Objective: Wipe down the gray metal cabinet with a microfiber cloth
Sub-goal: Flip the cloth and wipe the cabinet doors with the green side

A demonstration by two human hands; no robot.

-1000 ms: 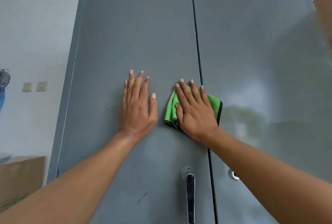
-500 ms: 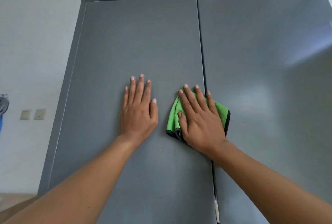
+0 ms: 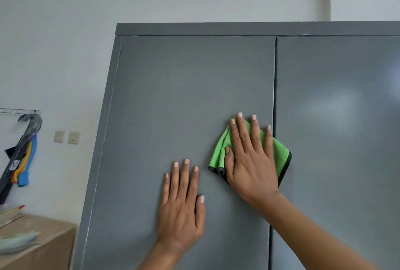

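Observation:
The gray metal cabinet (image 3: 184, 88) fills the middle and right, its two doors meeting at a vertical seam. A folded green microfiber cloth (image 3: 281, 156) with a black edge lies flat against the left door beside that seam. My right hand (image 3: 251, 157) presses on the cloth with straight, spread fingers, little finger at the seam. My left hand (image 3: 184, 207) rests flat on the bare left door, lower and to the left of the cloth, fingers straight and pointing up.
A white wall rises behind and left of the cabinet, with two light switches (image 3: 66, 137). Brushes and a dark tool (image 3: 21, 152) hang from a wire rack at the far left. A cardboard box (image 3: 41, 248) stands at the bottom left beside the cabinet.
My view has tilted up, so the cabinet's top edge shows and the door handle is out of frame. My right hand has slid the cloth upward, now higher than my left hand.

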